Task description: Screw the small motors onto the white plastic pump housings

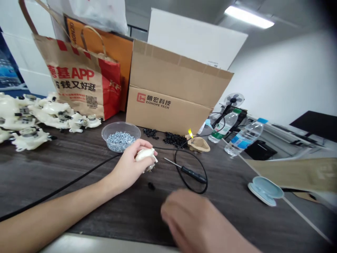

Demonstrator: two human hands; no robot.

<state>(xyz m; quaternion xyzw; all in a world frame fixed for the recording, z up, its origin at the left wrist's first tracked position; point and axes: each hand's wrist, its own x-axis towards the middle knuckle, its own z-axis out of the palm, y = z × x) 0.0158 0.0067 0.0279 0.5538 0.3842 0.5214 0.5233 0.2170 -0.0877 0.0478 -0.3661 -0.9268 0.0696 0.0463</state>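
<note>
A left hand (126,168) closes its grip around a small cream-white moulded plastic housing (144,155), held just above a dark wood-grain table (65,158) as a thin black cable (63,188) runs beneath the wrist. The motion-blurred right hand (188,218) hovers nearby, its grip impossible to read. A black-handled steel screwdriver (185,172) lies close by, near a clear plastic bowl of silver screws (119,137) and a heap of cream housings (39,114).

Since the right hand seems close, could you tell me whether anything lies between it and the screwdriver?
Yes, a loop of black cable lies on the table between the right hand and the screwdriver, curving just below its handle.
</note>
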